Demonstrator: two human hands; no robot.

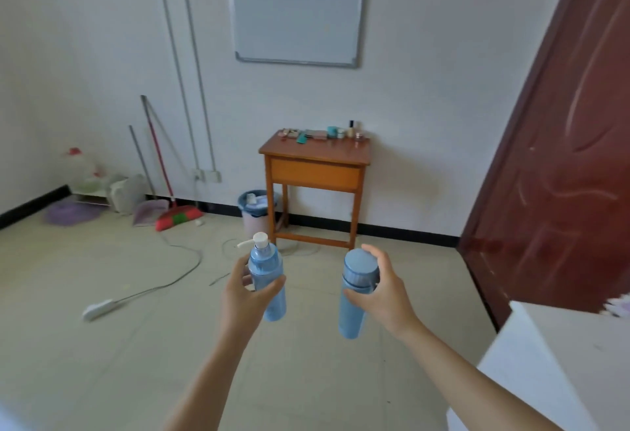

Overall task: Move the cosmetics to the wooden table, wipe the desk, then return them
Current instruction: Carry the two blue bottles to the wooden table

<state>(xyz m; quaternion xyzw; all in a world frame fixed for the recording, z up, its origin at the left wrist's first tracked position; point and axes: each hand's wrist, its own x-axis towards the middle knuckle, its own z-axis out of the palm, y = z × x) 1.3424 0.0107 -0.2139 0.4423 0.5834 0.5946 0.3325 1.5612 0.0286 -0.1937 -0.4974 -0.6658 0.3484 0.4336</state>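
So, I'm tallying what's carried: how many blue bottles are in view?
2: the pump bottle in the left hand, the capped bottle in the right hand. The small items on the far wooden table are too small to tell.

One head-worn wide-angle view looks forward and down. The left hand (245,294) and right hand (383,289) are near the lens; the wooden table (315,173) stands well beyond them, against the wall (426,89).
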